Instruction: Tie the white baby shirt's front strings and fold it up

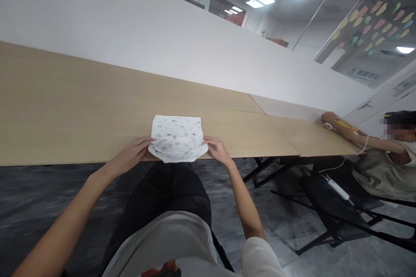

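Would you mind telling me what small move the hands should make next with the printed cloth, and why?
Probably fold the near edge away. The left hand and right hand each pinch a near corner of the printed cloth, whose near edge droops rumpled over the edge of the table, while its far part lies flat.

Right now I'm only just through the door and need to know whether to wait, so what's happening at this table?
A seated person has both hands on a small white printed cloth lying folded at the near edge of a long wooden table. The left hand pinches its left side and the right hand its right side. The cloth's near edge slightly overhangs the table. Farther right, another person leans on the same table, an arm stretched across it.
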`<state>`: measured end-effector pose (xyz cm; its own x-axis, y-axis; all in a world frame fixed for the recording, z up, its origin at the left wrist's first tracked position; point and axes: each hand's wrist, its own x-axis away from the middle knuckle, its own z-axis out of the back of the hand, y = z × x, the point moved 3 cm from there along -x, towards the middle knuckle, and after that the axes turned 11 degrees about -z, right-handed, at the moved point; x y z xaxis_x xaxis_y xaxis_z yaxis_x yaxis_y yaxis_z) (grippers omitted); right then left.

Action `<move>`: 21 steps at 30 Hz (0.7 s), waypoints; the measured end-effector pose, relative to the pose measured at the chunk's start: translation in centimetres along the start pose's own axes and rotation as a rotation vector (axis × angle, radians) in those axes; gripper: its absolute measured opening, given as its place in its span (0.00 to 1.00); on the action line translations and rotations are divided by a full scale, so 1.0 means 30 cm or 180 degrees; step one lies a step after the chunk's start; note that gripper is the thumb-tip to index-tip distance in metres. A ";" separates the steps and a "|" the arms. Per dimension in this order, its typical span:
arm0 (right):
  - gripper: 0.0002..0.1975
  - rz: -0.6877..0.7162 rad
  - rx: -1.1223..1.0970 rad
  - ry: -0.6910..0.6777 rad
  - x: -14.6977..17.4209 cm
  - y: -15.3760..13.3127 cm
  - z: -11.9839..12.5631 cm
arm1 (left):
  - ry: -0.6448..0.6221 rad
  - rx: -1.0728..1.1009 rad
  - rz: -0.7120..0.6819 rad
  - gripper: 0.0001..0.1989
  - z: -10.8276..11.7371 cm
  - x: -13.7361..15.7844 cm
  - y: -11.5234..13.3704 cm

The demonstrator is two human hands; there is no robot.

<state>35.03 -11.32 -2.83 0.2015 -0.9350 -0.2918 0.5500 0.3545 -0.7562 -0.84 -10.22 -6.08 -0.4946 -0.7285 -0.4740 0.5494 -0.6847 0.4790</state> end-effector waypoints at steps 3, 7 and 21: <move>0.15 -0.0278 -0.0338 0.0031 0.009 -0.017 0.019 | -0.0012 0.0183 0.0074 0.32 0.025 -0.003 0.055; 0.12 -0.0704 -0.0844 0.0312 -0.086 -0.015 0.022 | 0.0230 0.0237 0.0375 0.35 0.048 -0.092 0.055; 0.15 -0.1709 0.0300 0.1082 -0.310 0.060 -0.155 | 0.0676 0.0008 0.1551 0.27 -0.018 -0.283 -0.107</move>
<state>30.37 -1.94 -4.20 -0.3814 -0.9219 -0.0679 0.5748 -0.1790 -0.7985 1.96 -1.84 -4.00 -0.0352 -0.9415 -0.3351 0.6796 -0.2684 0.6827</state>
